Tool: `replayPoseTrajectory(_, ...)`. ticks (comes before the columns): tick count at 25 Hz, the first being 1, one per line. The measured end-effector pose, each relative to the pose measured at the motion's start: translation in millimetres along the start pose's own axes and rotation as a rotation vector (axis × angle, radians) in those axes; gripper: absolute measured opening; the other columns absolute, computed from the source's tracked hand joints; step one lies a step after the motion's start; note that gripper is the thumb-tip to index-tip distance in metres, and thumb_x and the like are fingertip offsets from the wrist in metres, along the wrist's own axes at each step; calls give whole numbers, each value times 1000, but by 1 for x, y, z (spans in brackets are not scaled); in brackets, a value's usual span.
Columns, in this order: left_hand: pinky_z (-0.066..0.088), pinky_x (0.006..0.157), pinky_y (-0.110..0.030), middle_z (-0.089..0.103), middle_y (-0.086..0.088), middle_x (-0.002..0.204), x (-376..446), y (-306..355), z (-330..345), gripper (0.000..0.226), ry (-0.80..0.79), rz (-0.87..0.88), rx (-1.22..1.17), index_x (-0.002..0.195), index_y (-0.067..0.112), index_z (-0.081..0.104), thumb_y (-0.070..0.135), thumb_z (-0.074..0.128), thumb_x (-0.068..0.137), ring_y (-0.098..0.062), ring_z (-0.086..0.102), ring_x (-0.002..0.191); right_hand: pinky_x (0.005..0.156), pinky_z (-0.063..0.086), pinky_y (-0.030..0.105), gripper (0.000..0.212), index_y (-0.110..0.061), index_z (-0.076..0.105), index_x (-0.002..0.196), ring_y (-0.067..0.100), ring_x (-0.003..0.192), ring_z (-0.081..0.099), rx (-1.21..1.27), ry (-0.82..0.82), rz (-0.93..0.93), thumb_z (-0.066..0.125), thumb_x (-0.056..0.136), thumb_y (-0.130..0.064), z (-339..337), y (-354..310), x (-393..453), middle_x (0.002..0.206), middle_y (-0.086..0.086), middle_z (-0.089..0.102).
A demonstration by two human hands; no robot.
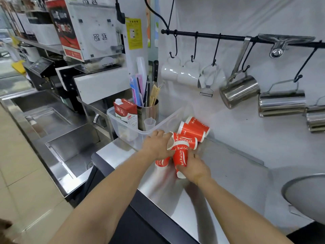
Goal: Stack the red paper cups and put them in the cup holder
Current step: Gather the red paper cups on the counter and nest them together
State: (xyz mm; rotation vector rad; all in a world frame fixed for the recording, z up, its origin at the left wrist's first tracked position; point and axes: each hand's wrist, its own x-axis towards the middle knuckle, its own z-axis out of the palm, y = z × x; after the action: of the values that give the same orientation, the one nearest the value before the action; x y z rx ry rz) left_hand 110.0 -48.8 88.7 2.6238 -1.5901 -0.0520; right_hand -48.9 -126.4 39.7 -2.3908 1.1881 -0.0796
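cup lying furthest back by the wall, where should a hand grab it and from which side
Grip the back cup around its red side wall, coming down from above. It lies on its side against the wall, its open mouth down-right toward the steel counter, so the side wall is the freest part.

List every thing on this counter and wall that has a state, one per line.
left hand: gripping a red cup at its rim
right hand: gripping a red cup near its base
cup in right hand: tilted, mouth away from the person
two cups by the wall: lying on their sides
milk carton: upright in the clear bin
clear bin: open, no lid
steel pitchers: hanging from hooks
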Motion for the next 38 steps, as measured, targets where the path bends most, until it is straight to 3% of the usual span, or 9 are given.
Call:
replayPoseTrajectory(7,43,102,-49,37,-7,150,1,1,15,75,70,4,-105,147,28,32,54,63,84,-31,34,138,100,46,50,103,-21,13,151,33,121,55,378,-58,118,78,75,-46,15,-2,21,144,9,48)
replayPoseTrajectory(15,48,93,-43,38,1,149,-11,1,22,72,154,-55,-232,147,31,36,48,65,83,-23,32,137,92,54,50,93,-26,22,146,26,103,62,691,-77,158,81,74,-24,-1,47,-2,124,4,54)
replayPoseTrajectory(18,46,98,-44,37,3,149,-23,-3,25,72,187,-103,-394,147,34,37,47,66,83,-21,30,139,88,56,43,94,-28,23,145,20,106,59,619,-134,115,84,73,-26,-10,69,-21,125,-2,49)
replayPoseTrajectory(21,45,100,-43,41,4,145,-39,-1,26,70,236,-141,-570,144,37,40,47,68,81,-20,34,135,70,52,21,95,-30,26,144,11,97,55,503,-132,43,86,70,-30,-13,88,-41,122,-8,45)
replayPoseTrajectory(23,45,101,-42,44,5,141,-52,2,30,67,264,-149,-684,141,39,42,46,70,81,-19,40,130,66,47,15,98,-32,27,143,7,93,53,444,-122,4,88,66,-31,-13,98,-55,122,-10,42)
replayPoseTrajectory(29,51,81,-23,55,5,130,-92,10,44,52,246,-295,-1253,132,43,49,36,74,87,-13,58,114,67,42,11,98,-50,20,135,5,99,48,271,-84,-86,86,63,-37,-13,122,-89,125,-18,37)
replayPoseTrajectory(32,57,74,-24,65,-1,123,-112,18,47,51,203,-395,-1541,131,42,52,44,73,85,-16,70,101,83,50,23,97,-68,11,122,4,105,48,210,-45,-136,84,65,-41,-17,125,-104,123,-26,38)
replayPoseTrajectory(35,59,80,-30,67,1,118,-130,32,54,49,125,-382,-1589,123,50,55,54,71,77,-17,71,100,92,51,33,94,-67,14,125,3,111,45,164,1,-167,83,66,-45,-18,126,-119,127,-27,39)
replayPoseTrajectory(38,59,75,-22,66,5,120,-143,52,63,41,66,-310,-1567,118,56,56,53,66,79,-10,71,100,87,47,26,94,-61,14,131,2,109,45,142,3,-222,81,67,-44,-16,127,-131,126,-27,41)
